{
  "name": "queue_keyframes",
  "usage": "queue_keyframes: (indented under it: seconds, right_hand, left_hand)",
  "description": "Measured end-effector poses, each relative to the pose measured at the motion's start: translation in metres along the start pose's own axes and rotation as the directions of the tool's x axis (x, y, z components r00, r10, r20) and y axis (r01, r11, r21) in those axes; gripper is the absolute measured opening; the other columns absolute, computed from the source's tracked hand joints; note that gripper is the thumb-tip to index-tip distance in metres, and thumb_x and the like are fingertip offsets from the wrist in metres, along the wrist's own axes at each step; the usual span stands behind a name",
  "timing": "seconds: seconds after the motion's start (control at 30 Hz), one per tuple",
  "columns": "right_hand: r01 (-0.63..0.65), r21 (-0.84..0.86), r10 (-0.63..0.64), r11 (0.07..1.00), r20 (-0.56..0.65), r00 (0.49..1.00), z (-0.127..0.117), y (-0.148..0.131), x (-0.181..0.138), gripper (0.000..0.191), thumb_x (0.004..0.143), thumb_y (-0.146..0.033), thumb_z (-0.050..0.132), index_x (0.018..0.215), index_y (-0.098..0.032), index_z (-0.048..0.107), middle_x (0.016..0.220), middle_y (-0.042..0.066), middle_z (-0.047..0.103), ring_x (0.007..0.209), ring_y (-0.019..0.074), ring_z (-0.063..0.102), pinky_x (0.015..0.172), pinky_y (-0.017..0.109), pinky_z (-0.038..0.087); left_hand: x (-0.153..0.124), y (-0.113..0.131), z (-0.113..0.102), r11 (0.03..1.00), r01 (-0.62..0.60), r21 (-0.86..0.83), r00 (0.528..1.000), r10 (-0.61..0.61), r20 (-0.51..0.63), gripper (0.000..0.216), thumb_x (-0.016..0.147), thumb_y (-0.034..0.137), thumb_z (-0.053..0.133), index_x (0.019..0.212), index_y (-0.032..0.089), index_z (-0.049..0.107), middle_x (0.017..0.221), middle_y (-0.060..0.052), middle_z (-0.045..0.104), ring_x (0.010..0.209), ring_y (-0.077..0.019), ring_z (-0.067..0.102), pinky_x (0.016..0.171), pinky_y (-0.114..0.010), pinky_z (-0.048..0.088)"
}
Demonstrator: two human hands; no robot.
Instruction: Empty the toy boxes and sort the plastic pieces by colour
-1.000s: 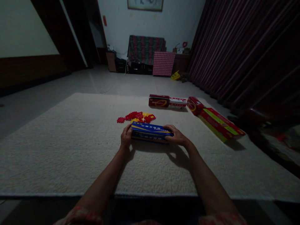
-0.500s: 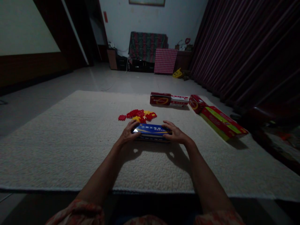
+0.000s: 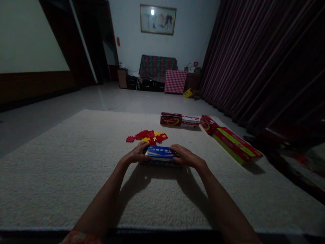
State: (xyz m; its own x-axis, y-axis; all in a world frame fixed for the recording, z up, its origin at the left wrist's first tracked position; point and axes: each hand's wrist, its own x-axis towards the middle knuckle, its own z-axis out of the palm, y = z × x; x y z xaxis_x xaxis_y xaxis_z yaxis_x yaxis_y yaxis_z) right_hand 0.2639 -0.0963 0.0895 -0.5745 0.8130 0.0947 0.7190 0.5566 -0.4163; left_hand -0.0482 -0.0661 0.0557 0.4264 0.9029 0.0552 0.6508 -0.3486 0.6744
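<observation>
A long blue box with a yellow stripe [image 3: 159,152] lies flat on the cream rug [image 3: 63,169] in front of me. My left hand [image 3: 135,155] covers its left end, fingers curled over the top. My right hand [image 3: 184,157] grips its right end the same way. Just beyond the box sits a small heap of red and yellow plastic pieces [image 3: 148,136], a few of them spread to the left.
Further back on the rug lie a red box [image 3: 170,119] with a white-and-red box [image 3: 191,120] beside it, and long red-and-green boxes [image 3: 232,138] along the right edge. Dark curtains hang on the right. Furniture and a checked panel [image 3: 175,81] stand at the far wall.
My hands have slid inward over the top of the blue box, covering more of it. The camera has tilted up, so the framed picture on the wall now shows.
</observation>
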Motion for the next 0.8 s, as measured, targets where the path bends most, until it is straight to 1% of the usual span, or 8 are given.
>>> queue_keyframes:
  seconds: [0.1,0.2,0.37,0.43,0.53,0.6,0.67,0.8]
  right_hand:
    - [0.005,-0.015,-0.006,1.0,-0.045,0.999,0.007,0.004,-0.006,0.052,0.088,-0.026,0.059,0.14,-0.021,0.056,0.148,0.014,0.052,0.138,0.0301,0.048,0.115,0.05,0.041]
    - [0.019,-0.014,-0.02,1.0,-0.075,0.997,0.013,0.006,-0.008,0.048,0.094,-0.031,0.054,0.14,-0.02,0.055,0.149,0.015,0.052,0.139,0.0295,0.048,0.116,0.051,0.041]
    - [0.074,0.006,-0.072,0.997,-0.174,0.982,0.019,0.012,-0.005,0.043,0.096,-0.033,0.05,0.135,-0.017,0.059,0.144,0.017,0.057,0.135,0.0288,0.052,0.115,0.051,0.042]
    - [0.061,0.04,-0.051,0.997,-0.223,0.973,0.019,0.019,-0.005,0.043,0.094,-0.037,0.054,0.131,-0.017,0.062,0.143,0.019,0.057,0.134,0.0302,0.053,0.114,0.052,0.042]
    - [-0.001,0.141,0.038,0.99,-0.262,0.964,0.017,0.032,-0.009,0.044,0.087,-0.038,0.065,0.125,-0.017,0.065,0.145,0.02,0.056,0.135,0.0332,0.053,0.113,0.055,0.042]
    - [-0.033,0.221,0.088,0.975,-0.245,0.965,0.014,0.04,-0.012,0.046,0.082,-0.035,0.067,0.124,-0.018,0.066,0.148,0.019,0.053,0.136,0.0337,0.052,0.113,0.055,0.043]
    - [-0.046,0.286,0.11,0.957,-0.214,0.971,0.012,0.045,-0.015,0.048,0.077,-0.03,0.067,0.124,-0.019,0.067,0.149,0.017,0.052,0.138,0.0333,0.051,0.111,0.054,0.045]
    - [-0.039,0.365,0.118,0.93,-0.198,0.973,0.012,0.047,-0.017,0.05,0.075,-0.028,0.064,0.123,-0.016,0.066,0.144,0.018,0.057,0.134,0.0326,0.054,0.11,0.053,0.046]
  left_hand:
    - [0.001,-0.001,-0.001,1.0,-0.015,-0.011,1.0,0.016,0.025,0.083,0.066,0.037,0.077,0.144,0.019,0.054,0.148,-0.013,0.047,0.14,-0.0355,0.042,0.118,-0.049,0.037]
    - [0.001,-0.002,-0.001,0.999,-0.041,-0.024,0.999,0.041,0.032,0.081,0.068,0.036,0.076,0.144,0.02,0.053,0.146,-0.013,0.049,0.138,-0.0347,0.044,0.117,-0.049,0.038]
    - [0.001,-0.004,-0.005,0.996,-0.085,-0.018,0.996,0.085,0.016,0.07,0.075,0.043,0.071,0.14,0.019,0.058,0.145,-0.012,0.052,0.137,-0.0338,0.046,0.117,-0.048,0.039]
    - [-0.001,-0.005,-0.007,0.993,-0.113,-0.042,0.994,0.113,-0.006,0.065,0.079,0.049,0.068,0.137,0.02,0.061,0.142,-0.012,0.057,0.133,-0.0327,0.05,0.114,-0.047,0.041]
    - [-0.004,-0.007,-0.008,0.986,-0.14,-0.089,0.989,0.135,-0.06,0.061,0.08,0.056,0.068,0.13,0.022,0.066,0.135,-0.011,0.063,0.124,-0.0315,0.058,0.108,-0.048,0.047]
    - [-0.004,-0.008,-0.006,0.982,-0.132,-0.135,0.988,0.119,-0.094,0.06,0.079,0.059,0.068,0.125,0.022,0.069,0.13,-0.011,0.066,0.118,-0.0311,0.062,0.104,-0.047,0.05]
    - [-0.003,-0.009,-0.003,0.975,-0.118,-0.19,0.988,0.095,-0.123,0.059,0.077,0.061,0.069,0.122,0.021,0.071,0.126,-0.012,0.068,0.115,-0.0309,0.064,0.099,-0.047,0.053]
    - [0.0,-0.014,0.004,0.965,-0.11,-0.238,0.981,0.067,-0.183,0.059,0.076,0.062,0.07,0.119,0.021,0.071,0.126,-0.012,0.069,0.117,-0.031,0.064,0.098,-0.048,0.054]
